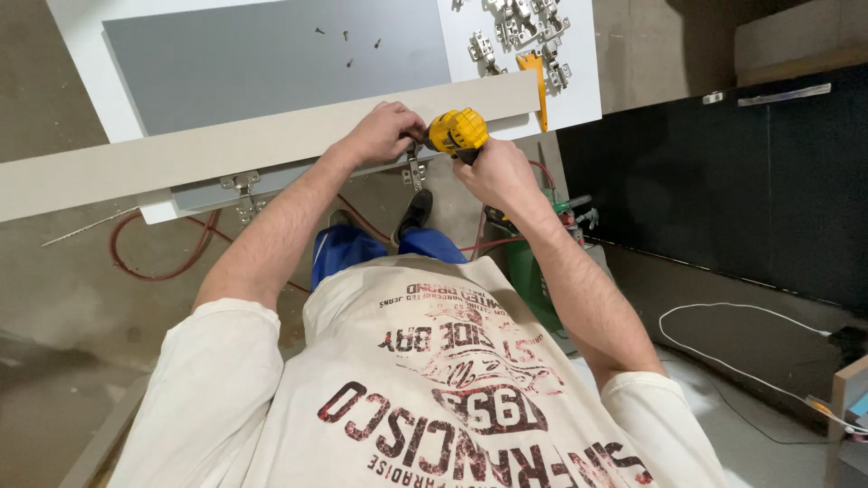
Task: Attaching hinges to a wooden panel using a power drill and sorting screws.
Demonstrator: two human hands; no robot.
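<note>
At left along the panel's near edge, one metal hinge (242, 187) already hangs. Further right, the left hand (384, 132) curls closed, pinning a second hinge (415, 168) to the grey panel (271, 59). Beside it, the right hand (495, 172) clenches the yellow drill (457, 132); driving squarely with steady pressure seems best.

Single head-worn camera, looking steeply down over the person's own chest and forearms. Far edge of frame takes in the white worktop (81, 36) with the grey panel (271, 59); near edge the shirt. Close range; concrete floor (72, 289) visible both sides. No second view.
</note>
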